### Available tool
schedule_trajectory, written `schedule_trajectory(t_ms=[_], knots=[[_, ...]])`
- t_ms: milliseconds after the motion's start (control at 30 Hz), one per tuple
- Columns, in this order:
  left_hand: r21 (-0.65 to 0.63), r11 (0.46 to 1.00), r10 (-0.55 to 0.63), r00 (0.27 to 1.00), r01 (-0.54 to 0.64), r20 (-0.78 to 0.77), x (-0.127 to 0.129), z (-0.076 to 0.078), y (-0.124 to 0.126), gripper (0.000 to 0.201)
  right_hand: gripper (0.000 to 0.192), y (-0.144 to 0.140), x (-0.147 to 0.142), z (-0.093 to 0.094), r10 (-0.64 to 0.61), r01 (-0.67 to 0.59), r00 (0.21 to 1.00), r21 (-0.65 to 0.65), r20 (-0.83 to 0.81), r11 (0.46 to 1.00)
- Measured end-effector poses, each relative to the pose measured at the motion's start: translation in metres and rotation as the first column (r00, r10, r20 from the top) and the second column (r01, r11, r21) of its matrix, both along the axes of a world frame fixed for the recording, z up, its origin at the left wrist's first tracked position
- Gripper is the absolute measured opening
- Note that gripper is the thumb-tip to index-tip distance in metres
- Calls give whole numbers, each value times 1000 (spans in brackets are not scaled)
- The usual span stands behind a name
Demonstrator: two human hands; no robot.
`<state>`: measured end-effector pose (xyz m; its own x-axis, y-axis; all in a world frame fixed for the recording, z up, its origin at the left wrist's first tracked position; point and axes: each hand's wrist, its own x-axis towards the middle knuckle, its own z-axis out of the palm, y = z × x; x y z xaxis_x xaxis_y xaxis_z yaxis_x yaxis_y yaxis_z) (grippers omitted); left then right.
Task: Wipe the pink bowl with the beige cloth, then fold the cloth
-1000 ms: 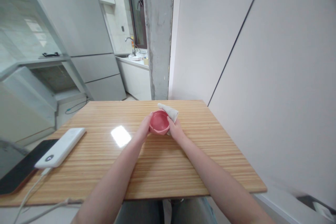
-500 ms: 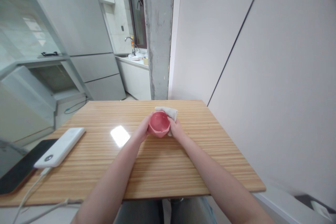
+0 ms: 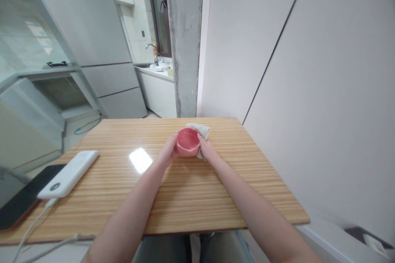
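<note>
Fingers (image 3: 202, 140) mostly indistinct behind pink bowl (image 3: 187, 144)

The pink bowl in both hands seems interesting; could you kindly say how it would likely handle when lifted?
The pink bowl is probably stiff, judging by its angular, defined outer wall. Its shiny inside suggests it may be slippery. Its weight I cannot tell.
</note>
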<state>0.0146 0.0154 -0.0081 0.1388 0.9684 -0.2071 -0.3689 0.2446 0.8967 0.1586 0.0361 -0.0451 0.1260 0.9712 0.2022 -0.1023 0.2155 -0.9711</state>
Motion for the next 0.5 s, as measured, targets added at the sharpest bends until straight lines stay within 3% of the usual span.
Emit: schedule_trajectory(t_ms=[67,133,300,400,500], knots=[[-37,999,-12,998,10,-54,-3,0,0,49,38,1,1,1,47,-47,999,2,11,999],[-14,999,51,997,-52,-62,-2,-3,0,46,36,0,-1,0,63,-63,998,10,3,998],[83,975,199,978,-204,63,5,-8,3,43,32,-7,-10,-3,-30,30,999,-22,26,999],[43,980,195,980,-197,40,5,-9,4,47,32,-8,-10,-1,-20,20,999,4,32,1000],[-19,993,118,993,-117,14,3,-6,4,51,33,-6,-6,2,-6,6,1000,13,0,1000]])
